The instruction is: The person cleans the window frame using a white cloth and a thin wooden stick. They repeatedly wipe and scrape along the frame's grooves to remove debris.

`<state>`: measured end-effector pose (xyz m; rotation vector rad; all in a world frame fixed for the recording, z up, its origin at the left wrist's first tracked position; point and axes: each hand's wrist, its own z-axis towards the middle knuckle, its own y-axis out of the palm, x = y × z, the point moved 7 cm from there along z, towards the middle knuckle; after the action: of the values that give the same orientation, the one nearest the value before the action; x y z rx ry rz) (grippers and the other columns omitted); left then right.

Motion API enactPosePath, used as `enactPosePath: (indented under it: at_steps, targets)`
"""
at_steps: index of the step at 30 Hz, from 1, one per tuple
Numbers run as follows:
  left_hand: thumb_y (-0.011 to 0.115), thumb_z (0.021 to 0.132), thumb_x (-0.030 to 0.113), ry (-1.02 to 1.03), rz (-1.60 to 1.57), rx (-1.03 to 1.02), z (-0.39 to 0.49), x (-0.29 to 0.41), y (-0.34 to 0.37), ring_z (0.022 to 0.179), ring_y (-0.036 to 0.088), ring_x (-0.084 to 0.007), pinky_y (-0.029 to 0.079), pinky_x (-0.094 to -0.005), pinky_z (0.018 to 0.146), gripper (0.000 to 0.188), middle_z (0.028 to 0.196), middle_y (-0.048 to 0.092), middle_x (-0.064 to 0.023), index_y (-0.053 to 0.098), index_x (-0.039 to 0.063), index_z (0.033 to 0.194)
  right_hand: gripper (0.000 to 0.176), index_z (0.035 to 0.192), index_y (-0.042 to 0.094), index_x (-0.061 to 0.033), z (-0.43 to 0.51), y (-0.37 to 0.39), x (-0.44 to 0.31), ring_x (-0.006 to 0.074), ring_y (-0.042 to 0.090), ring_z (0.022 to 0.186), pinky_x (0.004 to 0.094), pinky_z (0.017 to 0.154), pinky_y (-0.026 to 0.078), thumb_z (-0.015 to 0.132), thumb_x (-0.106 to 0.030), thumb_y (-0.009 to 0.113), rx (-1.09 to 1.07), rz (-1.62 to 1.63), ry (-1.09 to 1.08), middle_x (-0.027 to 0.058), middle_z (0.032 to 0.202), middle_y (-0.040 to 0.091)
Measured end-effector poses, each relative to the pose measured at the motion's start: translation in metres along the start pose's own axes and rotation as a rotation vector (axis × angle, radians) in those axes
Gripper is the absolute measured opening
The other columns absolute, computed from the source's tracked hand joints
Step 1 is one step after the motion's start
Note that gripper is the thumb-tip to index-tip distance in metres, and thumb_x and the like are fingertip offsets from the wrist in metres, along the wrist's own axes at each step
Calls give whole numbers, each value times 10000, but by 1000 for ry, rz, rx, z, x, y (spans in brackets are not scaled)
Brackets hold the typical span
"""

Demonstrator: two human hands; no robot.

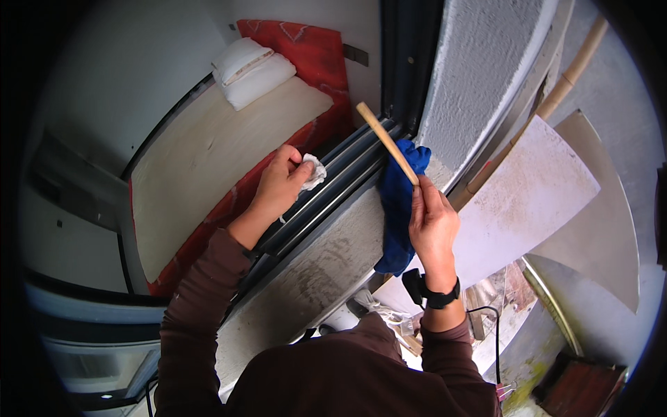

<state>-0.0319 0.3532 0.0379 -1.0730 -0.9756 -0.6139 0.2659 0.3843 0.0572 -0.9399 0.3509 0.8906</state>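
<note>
In my left hand (284, 180) is a crumpled piece of white tissue or cloth (314, 172), pinched between thumb and fingers above the dark window track (333, 174). My right hand (435, 224) grips the lower end of a flat wooden or bamboo stick (386, 138), which points up and to the left towards the window frame's corner. Beneath the stick a blue cloth (398, 208) lies draped over the track's end and the rough concrete sill (323, 266). Dirt marks the sill. A black band with a small device (435, 294) circles my right wrist.
Through the open window stands a bed (224, 151) with a red headboard and white pillows (252, 70). A textured wall (479, 68) rises beside the black frame (409, 62). At right are a stained white panel (526, 193), a bamboo pole (573, 70) and a dark box (581, 385).
</note>
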Motion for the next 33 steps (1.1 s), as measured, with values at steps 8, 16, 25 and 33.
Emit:
enactPosePath:
  at_steps: [8, 16, 25, 33]
  targets:
    - [577, 951, 274, 113, 304, -90, 35, 22, 62, 880, 662, -353, 496, -441, 772, 279, 893, 686, -205, 615, 71, 1138, 410, 1148, 695, -155, -21, -65, 11, 245, 594, 574, 377, 502, 481, 765, -12, 662, -44, -192, -164, 59, 686, 557]
    - [572, 951, 277, 78, 479, -22, 48, 26, 84, 919, 640, -432, 484, -516, 788, 248, 932, 686, -213, 585, 82, 1104, 535, 1221, 680, -222, -29, -57, -14, 188, 578, 598, 321, 507, 475, 727, -22, 633, -250, -432, -356, 22, 679, 531]
    - [654, 896, 155, 141, 328, -132, 32, 34, 86, 874, 675, -356, 521, -397, 778, 329, 895, 682, -195, 602, 17, 1190, 328, 1093, 709, -161, 8, -20, -39, 201, 566, 728, 324, 587, 446, 780, -160, 610, -265, -703, -612, 19, 728, 574]
    - [549, 872, 82, 227, 771, -173, 0, 41, 95, 892, 656, -396, 531, -491, 786, 275, 990, 654, -180, 686, 99, 1110, 257, 999, 692, -108, 23, 15, -59, 210, 562, 728, 320, 581, 427, 762, -172, 617, -400, -837, -813, 25, 740, 584]
